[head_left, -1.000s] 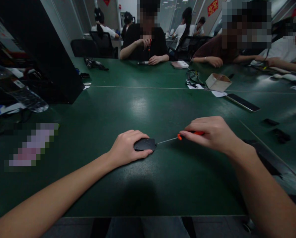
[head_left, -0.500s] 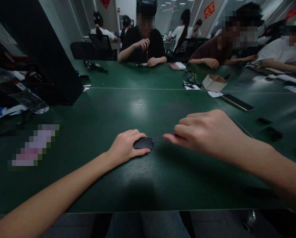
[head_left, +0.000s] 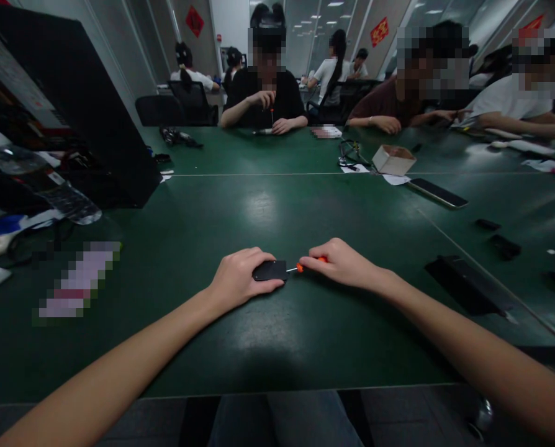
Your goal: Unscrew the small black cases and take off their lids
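My left hand [head_left: 238, 277] curls around a small flat black device [head_left: 270, 270] and presses it onto the green table [head_left: 268, 335]. My right hand [head_left: 340, 263] pinches a thin screwdriver with an orange handle [head_left: 300, 267]. Its metal shaft points left, and the tip touches the right edge of the black device. Most of the handle is hidden inside my fingers.
A black slab [head_left: 468, 284] lies to my right, with small black parts [head_left: 505, 246] beyond it. A phone [head_left: 438, 192] and an open cardboard box [head_left: 393, 159] sit farther back. A tall black case [head_left: 77, 105] and a plastic bottle [head_left: 45, 183] stand at left. Several people work across the table.
My right hand has slid left along the screwdriver toward the device, so only a short piece of shaft shows now. My left hand has kept hold of the black device.
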Motion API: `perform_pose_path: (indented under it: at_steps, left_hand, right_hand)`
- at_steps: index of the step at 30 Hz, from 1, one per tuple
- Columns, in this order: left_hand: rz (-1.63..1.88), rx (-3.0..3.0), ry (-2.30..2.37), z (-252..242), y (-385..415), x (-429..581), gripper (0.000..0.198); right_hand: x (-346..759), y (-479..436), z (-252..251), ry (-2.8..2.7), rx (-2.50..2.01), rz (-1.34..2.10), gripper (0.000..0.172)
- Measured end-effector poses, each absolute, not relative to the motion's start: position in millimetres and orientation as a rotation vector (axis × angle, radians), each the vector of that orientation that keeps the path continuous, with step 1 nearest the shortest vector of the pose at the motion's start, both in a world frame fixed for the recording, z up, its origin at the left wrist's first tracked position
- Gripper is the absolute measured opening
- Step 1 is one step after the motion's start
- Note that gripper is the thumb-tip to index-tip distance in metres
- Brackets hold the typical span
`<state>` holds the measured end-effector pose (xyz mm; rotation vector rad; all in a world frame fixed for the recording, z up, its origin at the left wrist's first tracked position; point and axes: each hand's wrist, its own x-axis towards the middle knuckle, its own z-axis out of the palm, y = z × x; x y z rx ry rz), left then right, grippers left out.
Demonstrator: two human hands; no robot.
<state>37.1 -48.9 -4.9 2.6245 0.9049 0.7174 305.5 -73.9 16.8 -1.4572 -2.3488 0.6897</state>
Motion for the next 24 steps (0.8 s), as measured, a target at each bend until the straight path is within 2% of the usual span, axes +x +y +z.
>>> perform_pose_path:
  at_steps: [4, 11, 17, 24]
  left_hand:
    - [0.765, 2.566, 0.888, -5.5, -50.2, 37.3, 0.040]
    - [0.834, 2.462, 0.823, -3.3, -48.6, 36.0, 0.039]
    - [0.771, 2.407, 0.642, 2.8, -37.2, 28.5, 0.037]
    - [0.833, 2.394, 0.600, -0.7, -36.6, 29.3, 0.038]
  right_hand:
    - [311.0, -69.1, 6.9, -2.479, -1.270, 0.380, 0.051]
    - [309.8, -72.4, -6.8, -2.529, -0.990, 0.073, 0.041]
    - [319.9, -73.9, -6.1, -2.463, -1.037, -0.191, 0.035]
    - [303.8, -73.9, -7.2, -2.424, -1.043, -0.281, 0.028]
